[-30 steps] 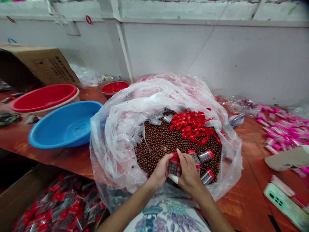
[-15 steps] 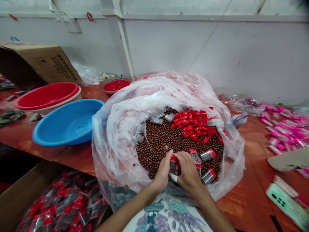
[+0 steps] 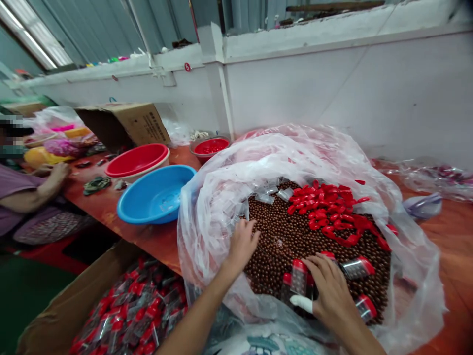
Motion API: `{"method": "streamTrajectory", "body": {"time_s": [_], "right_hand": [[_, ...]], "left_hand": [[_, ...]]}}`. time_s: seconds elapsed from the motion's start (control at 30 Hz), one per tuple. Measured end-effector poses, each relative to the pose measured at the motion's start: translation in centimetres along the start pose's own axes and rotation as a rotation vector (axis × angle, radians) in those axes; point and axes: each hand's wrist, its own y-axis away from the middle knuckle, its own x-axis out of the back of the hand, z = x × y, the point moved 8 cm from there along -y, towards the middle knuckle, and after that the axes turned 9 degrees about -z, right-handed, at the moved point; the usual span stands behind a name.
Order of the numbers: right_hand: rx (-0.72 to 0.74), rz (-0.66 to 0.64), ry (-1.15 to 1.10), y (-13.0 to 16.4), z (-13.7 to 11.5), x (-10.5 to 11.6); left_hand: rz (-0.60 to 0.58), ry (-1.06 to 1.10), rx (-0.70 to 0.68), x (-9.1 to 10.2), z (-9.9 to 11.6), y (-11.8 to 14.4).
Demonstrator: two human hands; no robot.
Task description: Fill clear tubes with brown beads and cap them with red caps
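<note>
Reaching with spread left hand point(image 3: 242, 241) toward empty tubes point(image 3: 268, 194), right hand point(image 3: 327, 291) steadying a capped vial point(image 3: 298, 277); picking one cleanly matters.

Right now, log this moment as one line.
left hand: open, reaching at empty clear vials | right hand: resting on red-capped vials | brown beads in plastic bag

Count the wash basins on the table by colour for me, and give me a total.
Red basins: 2, the large red basin and the small red basin by the wall
Blue basins: 1, the blue basin
Total: 3
</note>
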Motion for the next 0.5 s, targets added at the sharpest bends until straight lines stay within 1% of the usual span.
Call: {"method": "streamTrajectory", "body": {"time_s": [0.03,0.1,0.17,0.23,0.3,0.37,0.43,0.5], "right_hand": [[-0.006,-0.013,0.012,0.2,0.1,-0.1],[-0.007,-0.057,0.035,0.3,-0.1,-0.4],[0.003,-0.113,0.052,0.3,-0.5,-0.7],[0.01,-0.16,0.054,0.1,-0.7,-0.8],[0.016,-0.187,0.046,-0.2,-0.6,-0.6],[0.019,-0.182,0.031,-0.7,-0.1,0.0],[-0.006,-0.135,0.025,-1.5,1.2,0.8],[-0.064,-0.07,0.041,-2.4,3.2,1.8]], "left_hand": [[0.001,-0.17,0.032,0.9,-1.4,-0.7],[-0.06,-0.402,0.067,1.7,-3.9,-1.9],[-0.123,-0.51,0.041,1.8,-5.5,-2.9],[-0.166,-0.538,0.002,1.6,-6.2,-3.6],[-0.163,-0.506,-0.023,1.6,-6.1,-3.9],[-0.134,-0.399,-0.055,1.5,-5.1,-3.9],[-0.135,-0.213,-0.104,1.0,-3.5,-3.8],[-0.19,-0.006,-0.149,-0.3,-1.7,-3.8]]}}
